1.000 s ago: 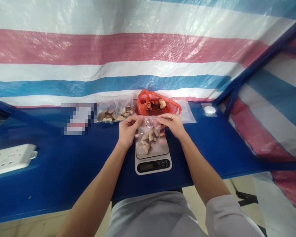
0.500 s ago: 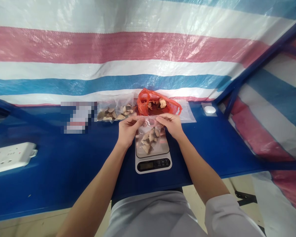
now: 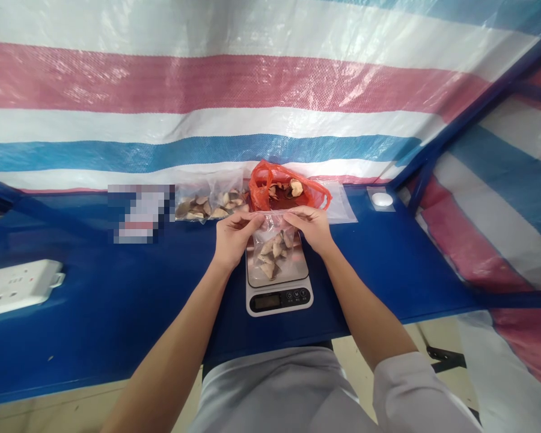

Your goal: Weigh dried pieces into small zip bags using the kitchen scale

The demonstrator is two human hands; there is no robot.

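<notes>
Clear plastic bag (image 3: 273,246) rests on the steel pan of a digital kitchen scale (image 3: 279,299), at the centre of the head view, with dried mushroom pieces (image 3: 270,255) gathered in its lower half. Both hands grip its open top edge. The left hand (image 3: 237,240) comes in from 7 o'clock and the right hand (image 3: 310,228) from 5 o'clock, each pinching the plastic between thumb and fingers, with the two hands close together but not touching. The scale's display is lit too dimly to read.

Taking the scale as the clock's centre, a red plastic bag (image 3: 270,189) sits at 12 o'clock on the blue bench (image 3: 94,325), its mouth open and more dried pieces showing inside. A flat clear sleeve (image 3: 342,204) pokes out from under it at about 1 o'clock. Another clear bag (image 3: 210,205) of dried pieces lies at 11 o'clock, just beside a pixelated patch (image 3: 139,213) that hides whatever is there. A small white oval object (image 3: 382,199) sits farther off at 2 o'clock, and a white power strip (image 3: 15,287) lies well apart at 9 o'clock. A striped woven tarp (image 3: 207,90) hangs behind the bench, and a white sleeve (image 3: 415,391) covers the right arm at 5 o'clock.
</notes>
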